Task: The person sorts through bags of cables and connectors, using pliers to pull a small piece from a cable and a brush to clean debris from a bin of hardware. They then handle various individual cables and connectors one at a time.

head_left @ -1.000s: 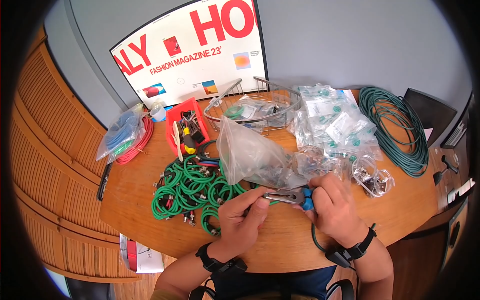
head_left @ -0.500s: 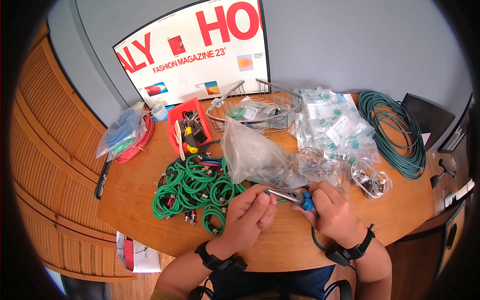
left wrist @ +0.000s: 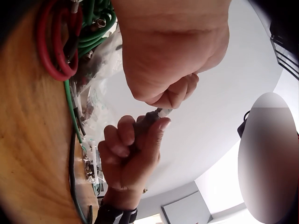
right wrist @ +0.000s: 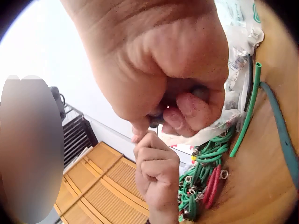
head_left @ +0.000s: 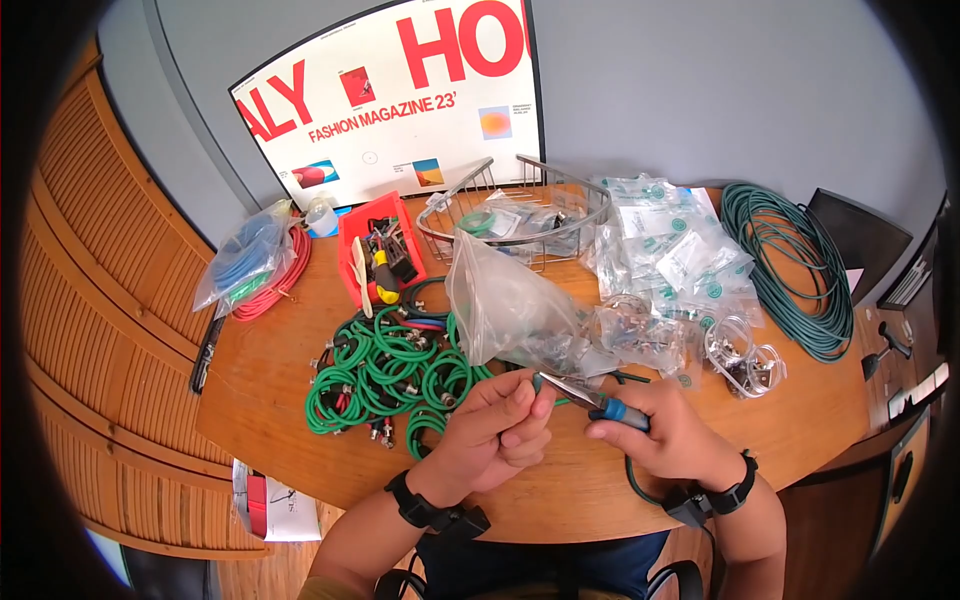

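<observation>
Blue-handled pliers [head_left: 585, 397] lie in the right hand [head_left: 672, 428], whose fingers and thumb wrap round the handles. Their metal nose points left and meets the tip of a dark green cable [head_left: 538, 381]. That tip is pinched between thumb and fingers of the left hand [head_left: 493, 428]. In the left wrist view the right hand [left wrist: 131, 156] grips the tool just below the left hand [left wrist: 175, 60]. The right wrist view has the right hand [right wrist: 163, 65] curled round the handles, with the left hand [right wrist: 156, 172] beyond; the nose is hidden there.
Coiled green cables [head_left: 385, 365] lie left of the hands. Behind are a clear plastic bag [head_left: 505, 300], a red bin [head_left: 350, 255] with tools, a wire basket [head_left: 525, 243] and plastic packets [head_left: 675, 250]. A large dark green coil [head_left: 790, 270] sits at right.
The right hand has shifted its grip on the pliers, its fingers now further along the handles. The tool's nose sits at the cable tip, more tilted than before.
</observation>
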The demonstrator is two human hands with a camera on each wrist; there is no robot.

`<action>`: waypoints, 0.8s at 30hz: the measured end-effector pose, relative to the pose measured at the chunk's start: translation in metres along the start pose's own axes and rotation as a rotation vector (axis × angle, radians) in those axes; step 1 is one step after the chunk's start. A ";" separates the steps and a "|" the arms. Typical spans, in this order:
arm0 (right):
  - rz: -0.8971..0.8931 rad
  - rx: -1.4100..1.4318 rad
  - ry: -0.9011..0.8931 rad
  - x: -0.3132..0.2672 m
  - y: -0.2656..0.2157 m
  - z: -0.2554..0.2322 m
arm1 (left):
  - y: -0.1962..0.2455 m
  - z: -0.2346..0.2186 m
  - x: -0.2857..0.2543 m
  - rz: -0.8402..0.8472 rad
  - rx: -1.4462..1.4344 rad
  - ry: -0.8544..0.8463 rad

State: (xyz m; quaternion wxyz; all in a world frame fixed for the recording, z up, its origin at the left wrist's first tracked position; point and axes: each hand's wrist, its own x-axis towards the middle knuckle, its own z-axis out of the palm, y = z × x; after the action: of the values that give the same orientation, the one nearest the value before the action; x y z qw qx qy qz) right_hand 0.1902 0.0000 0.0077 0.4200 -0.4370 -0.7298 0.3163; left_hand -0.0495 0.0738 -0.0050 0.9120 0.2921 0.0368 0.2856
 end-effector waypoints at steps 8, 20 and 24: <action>0.591 0.984 -0.356 -0.002 -0.011 -0.020 | 0.001 0.003 -0.004 -0.070 0.079 -0.045; -0.083 -0.341 0.136 0.006 0.004 0.005 | -0.002 0.007 0.004 0.019 0.151 0.133; -0.168 -0.584 0.238 0.006 0.009 0.002 | -0.004 0.008 0.004 0.018 0.164 0.146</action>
State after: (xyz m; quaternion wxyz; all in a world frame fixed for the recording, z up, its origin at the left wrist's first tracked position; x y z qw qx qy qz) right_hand 0.1898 0.0084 0.0014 0.3838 -0.5112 -0.7690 0.0048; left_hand -0.0421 0.0690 -0.0005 0.8774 0.3443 0.1239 0.3102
